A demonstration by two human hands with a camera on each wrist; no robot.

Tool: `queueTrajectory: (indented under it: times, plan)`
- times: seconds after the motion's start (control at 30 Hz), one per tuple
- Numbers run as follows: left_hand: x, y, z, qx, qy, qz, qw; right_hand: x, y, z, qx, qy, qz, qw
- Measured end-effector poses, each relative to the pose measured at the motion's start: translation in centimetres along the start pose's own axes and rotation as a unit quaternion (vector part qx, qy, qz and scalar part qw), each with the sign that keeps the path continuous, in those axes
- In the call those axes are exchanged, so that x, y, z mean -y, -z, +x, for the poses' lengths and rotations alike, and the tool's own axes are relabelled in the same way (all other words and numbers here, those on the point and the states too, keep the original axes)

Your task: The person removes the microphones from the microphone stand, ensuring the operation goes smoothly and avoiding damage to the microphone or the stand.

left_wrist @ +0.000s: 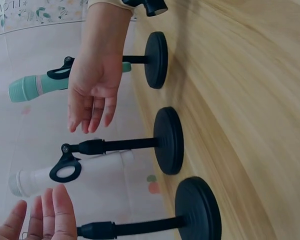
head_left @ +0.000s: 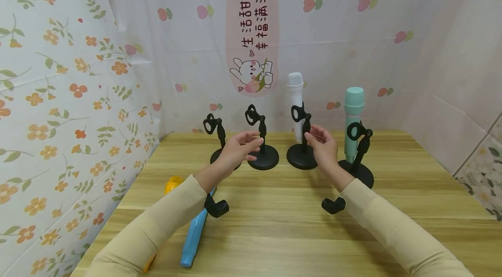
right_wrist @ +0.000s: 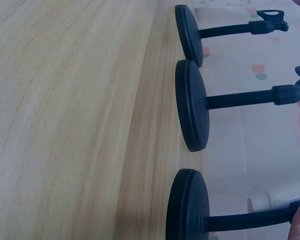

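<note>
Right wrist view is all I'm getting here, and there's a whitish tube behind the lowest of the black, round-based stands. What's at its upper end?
Observer: A rounded, mesh-covered head; it is a white handheld microphone.
Operator: I count three stands in my picture. Are there any others?
Observer: Yes, the head view shows a fourth black, round-based stand at the right end of the row.
Operator: Is there a microphone at that one too?
Observer: Yes, a mint-green microphone with a ribbed head, roughly upright.
</note>
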State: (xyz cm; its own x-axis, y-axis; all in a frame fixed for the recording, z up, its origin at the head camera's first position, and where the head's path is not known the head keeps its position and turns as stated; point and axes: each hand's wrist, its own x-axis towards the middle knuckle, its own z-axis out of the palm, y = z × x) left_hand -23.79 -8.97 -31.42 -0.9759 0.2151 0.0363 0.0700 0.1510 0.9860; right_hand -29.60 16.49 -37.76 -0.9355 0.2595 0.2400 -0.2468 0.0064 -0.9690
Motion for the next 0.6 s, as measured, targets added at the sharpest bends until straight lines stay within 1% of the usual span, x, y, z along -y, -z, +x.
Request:
queueTrajectory:
  times: [0.1, 0.3, 0.43, 0.6]
  plan:
    - [0.1, -0.8, 0.9, 0.001, -0.023, -0.01, 0.9997, -0.3, 0.1, 0.1, -0.011, 0.001, 0.003, 0.9999]
    - [0.6, -2.1, 2.9, -0.012, -0.061, -0.017, 0.9979, -0.8, 0.3, 0.7, -0.031, -0.003, -0.003, 0.9995]
    - [0.6, -2.9, 4.1, -0.026, -0.069, -0.025, 0.997, -1.1, 0.4, 1.2, -0.04, -0.009, 0.003, 0.9992]
    - [0.5, -3.8, 5.8, -0.035, -0.076, -0.017, 0.9964, -1.6, 0.5, 1.7, -0.04, -0.016, 0.001, 0.999]
